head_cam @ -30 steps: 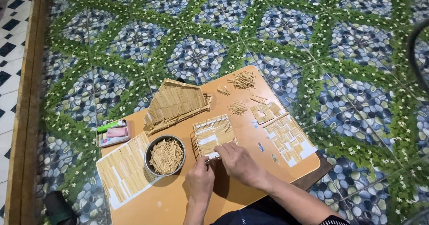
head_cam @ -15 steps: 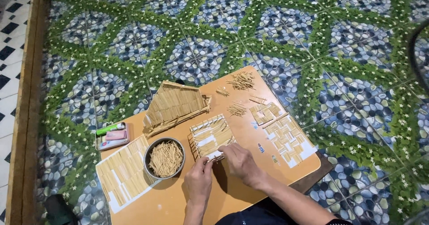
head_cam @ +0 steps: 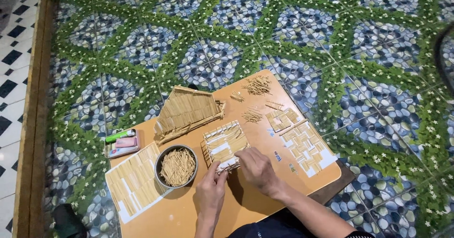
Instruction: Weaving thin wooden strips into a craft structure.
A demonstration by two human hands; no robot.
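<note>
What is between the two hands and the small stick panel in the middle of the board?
Nothing visible. The left hand and the right hand both already touch the near edge of the stick panel. The bowl of sticks stands beside it, to the left, not in the way.

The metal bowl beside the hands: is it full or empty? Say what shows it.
Full: the metal bowl stands upright on the board, heaped with thin sticks.
</note>
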